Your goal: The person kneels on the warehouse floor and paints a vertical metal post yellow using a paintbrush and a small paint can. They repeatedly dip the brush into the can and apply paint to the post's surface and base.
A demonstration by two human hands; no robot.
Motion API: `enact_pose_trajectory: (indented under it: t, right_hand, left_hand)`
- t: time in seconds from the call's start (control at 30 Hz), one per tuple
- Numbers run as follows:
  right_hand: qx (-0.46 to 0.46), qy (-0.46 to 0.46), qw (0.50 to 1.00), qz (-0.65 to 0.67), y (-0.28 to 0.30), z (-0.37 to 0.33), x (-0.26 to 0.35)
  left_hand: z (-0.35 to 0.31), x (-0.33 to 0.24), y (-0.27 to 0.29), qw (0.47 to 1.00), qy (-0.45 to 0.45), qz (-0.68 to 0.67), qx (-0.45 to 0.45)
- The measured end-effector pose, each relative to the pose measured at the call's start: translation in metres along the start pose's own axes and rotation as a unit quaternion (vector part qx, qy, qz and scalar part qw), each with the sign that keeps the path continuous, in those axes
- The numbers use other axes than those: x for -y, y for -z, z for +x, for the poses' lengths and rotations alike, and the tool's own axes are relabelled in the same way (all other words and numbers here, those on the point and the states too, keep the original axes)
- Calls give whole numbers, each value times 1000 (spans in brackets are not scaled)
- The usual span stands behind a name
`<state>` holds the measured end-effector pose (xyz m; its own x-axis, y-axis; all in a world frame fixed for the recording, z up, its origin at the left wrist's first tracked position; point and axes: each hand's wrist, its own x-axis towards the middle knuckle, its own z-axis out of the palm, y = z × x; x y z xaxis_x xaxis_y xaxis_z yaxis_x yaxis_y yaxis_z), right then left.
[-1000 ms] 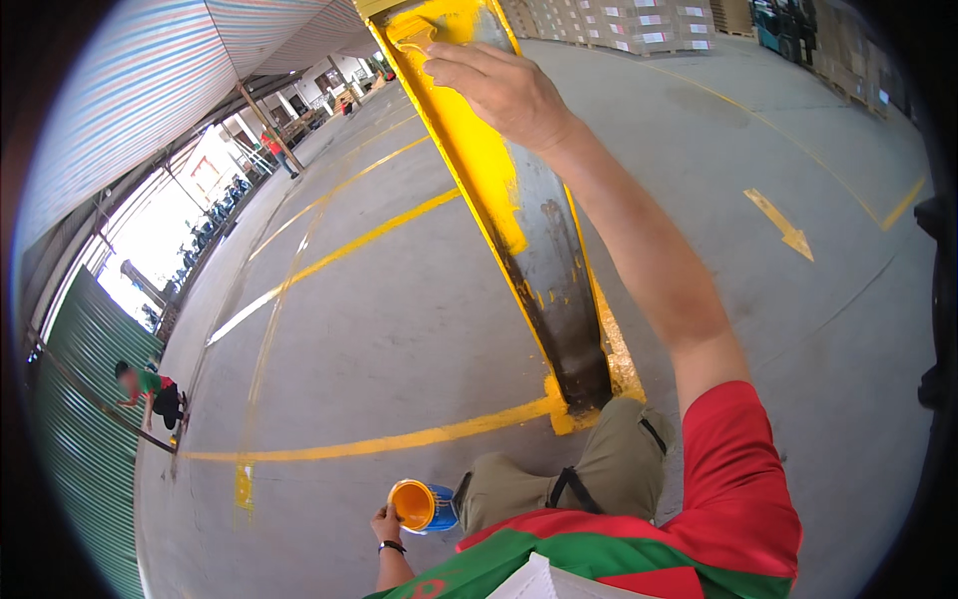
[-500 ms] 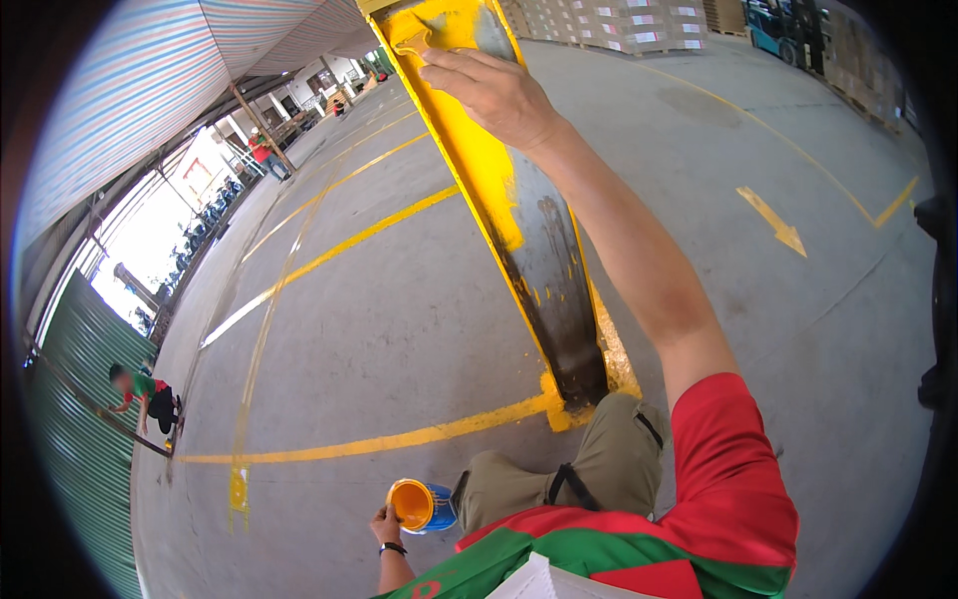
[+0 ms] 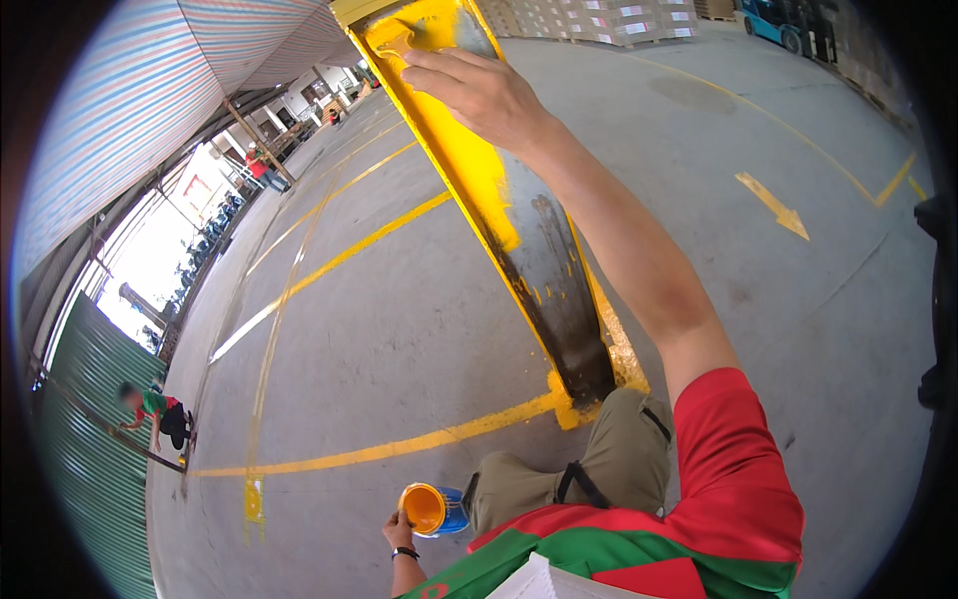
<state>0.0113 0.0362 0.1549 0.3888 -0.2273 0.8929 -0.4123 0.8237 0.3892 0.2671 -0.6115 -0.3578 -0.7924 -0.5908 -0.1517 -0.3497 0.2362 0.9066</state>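
A steel column (image 3: 469,165) with a channel-shaped face stands in front of me. Its upper part and edges are yellow, while bare grey metal and a dark, blackened stretch show lower down. My right hand (image 3: 484,98) reaches up to the channel, fingers closed round a paintbrush (image 3: 392,42) smeared with yellow, which touches the painted face near the top. Part of the brush is hidden behind the fingers. Low beside my knee, my left hand (image 3: 398,529) grips the rim of a blue paint bucket (image 3: 454,510), tilted toward it, its inside coated yellow-orange.
Yellow lines (image 3: 379,451) cross the grey floor, with a yellow arrow (image 3: 773,207) at right. Stacked cartons (image 3: 619,22) and a blue forklift (image 3: 773,25) stand far off. A crouching person (image 3: 160,411) works by the green corrugated wall (image 3: 95,439); another person (image 3: 261,165) stands farther back.
The view has shifted slightly. My right hand and the brush have moved a little left along the column's top. The left hand still holds the bucket beside my knee.
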Motion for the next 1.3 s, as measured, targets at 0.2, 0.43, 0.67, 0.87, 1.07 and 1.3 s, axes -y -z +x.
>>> enact_pose_trajectory:
  t: [0.2,0.43,0.67,0.87,1.07,1.3]
  right_hand:
    - [51,-18,999,1,1,1,0]
    - [51,-24,998,10,5,3,-3]
    - [40,-29,998,30,3,4,-3]
    - [30,-21,999,15,11,6,-7]
    - [26,-1,999,18,10,6,-16]
    - [28,-14,999,-13,18,3,-14]
  left_hand:
    - [-2,-3,-1,1000,13,7,0]
    - [-1,-5,1,1000,-16,-2,23]
    - [-1,-4,3,1000,-10,-13,26]
    - [0,-2,2,1000,-18,5,19]
    - [4,0,-1,1000,-12,-8,2]
    - [4,5,1,1000,-13,23,-1]
